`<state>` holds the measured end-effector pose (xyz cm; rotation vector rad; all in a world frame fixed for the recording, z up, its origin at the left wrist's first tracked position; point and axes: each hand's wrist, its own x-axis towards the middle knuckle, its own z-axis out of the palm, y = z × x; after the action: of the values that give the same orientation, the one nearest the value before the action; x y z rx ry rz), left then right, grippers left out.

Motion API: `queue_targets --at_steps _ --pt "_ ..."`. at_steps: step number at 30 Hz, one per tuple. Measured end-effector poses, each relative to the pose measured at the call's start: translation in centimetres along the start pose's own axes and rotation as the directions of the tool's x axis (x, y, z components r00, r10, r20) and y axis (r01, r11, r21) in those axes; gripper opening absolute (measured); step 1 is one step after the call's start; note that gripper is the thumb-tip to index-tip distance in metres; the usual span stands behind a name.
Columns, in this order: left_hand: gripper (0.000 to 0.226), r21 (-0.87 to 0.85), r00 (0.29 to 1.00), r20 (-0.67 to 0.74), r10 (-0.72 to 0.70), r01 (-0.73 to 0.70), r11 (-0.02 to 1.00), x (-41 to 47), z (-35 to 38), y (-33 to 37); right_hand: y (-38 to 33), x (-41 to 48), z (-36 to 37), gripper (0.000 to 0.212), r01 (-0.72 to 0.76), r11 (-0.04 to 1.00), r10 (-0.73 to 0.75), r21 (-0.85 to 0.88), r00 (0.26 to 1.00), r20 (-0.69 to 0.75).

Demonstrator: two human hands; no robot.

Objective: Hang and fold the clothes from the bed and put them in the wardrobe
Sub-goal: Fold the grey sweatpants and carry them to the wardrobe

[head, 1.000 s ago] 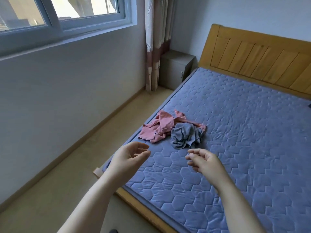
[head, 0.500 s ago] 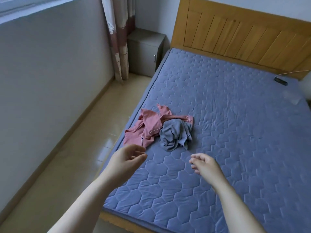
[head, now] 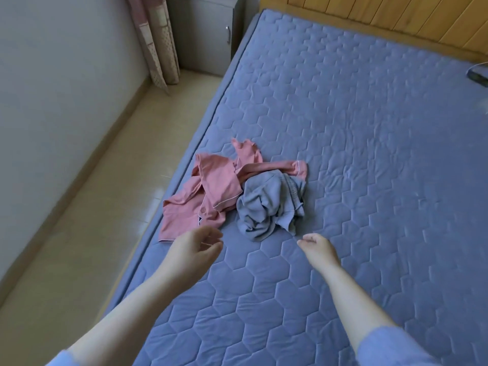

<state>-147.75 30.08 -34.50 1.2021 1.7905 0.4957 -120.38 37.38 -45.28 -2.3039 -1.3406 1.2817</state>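
Clothes point(head: 253, 207) crumpled on bed point(head: 369, 154), both hands empty

A pink garment point(head: 211, 191) and a grey garment point(head: 266, 215) lie bunched and touching near the bed's left edge, the grey one on the right. The left hand point(head: 192, 247) hovers at the pink garment's near hem with its fingers loosely curled, gripping nothing. The right hand point(head: 318, 248) hangs just on the near side of the grey garment, relaxed and likewise empty. A bedside cabinet point(head: 203, 35) and a curtain point(head: 155, 40) stand at the far left.

Beyond the left hand point(head: 195, 247) the crumpled pink cloth garment point(head: 211, 191) has white piping, beyond the right hand point(head: 318, 247) the crumpled grey cloth garment point(head: 266, 207) is plain, both on the blue hexagon-quilted mattress point(head: 369, 154).
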Motion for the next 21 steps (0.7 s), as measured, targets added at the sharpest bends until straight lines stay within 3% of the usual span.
queue_targets --at_steps 4,7,13,18,21 --pt "0.011 0.017 0.999 0.041 0.003 -0.003 1.0 5.9 3.0 -1.6 0.4 5.9 2.9 0.021 -0.026 0.997 0.025 -0.072 1.0 -0.015" --pt "0.011 -0.01 0.998 0.062 0.002 -0.001 1.0 8.6 4.8 -3.1 0.8 9.5 5.2 0.04 -0.078 0.991 0.071 -0.112 0.995 -0.065" --pt "0.008 -0.035 0.997 0.08 -0.008 0.011 0.999 12.0 6.6 -5.2 0.4 15.1 7.8 0.033 -0.185 0.983 0.182 -0.001 0.967 -0.178" --pt "0.012 -0.029 0.994 0.109 -0.023 0.026 0.999 13.1 7.3 -6.0 0.6 17.3 8.2 0.041 -0.107 0.994 0.108 0.01 0.986 -0.126" --pt "0.012 -0.025 0.991 0.128 -0.037 0.041 0.999 12.9 7.1 -5.7 0.8 16.0 7.8 0.028 -0.043 0.996 0.054 0.079 0.988 -0.145"
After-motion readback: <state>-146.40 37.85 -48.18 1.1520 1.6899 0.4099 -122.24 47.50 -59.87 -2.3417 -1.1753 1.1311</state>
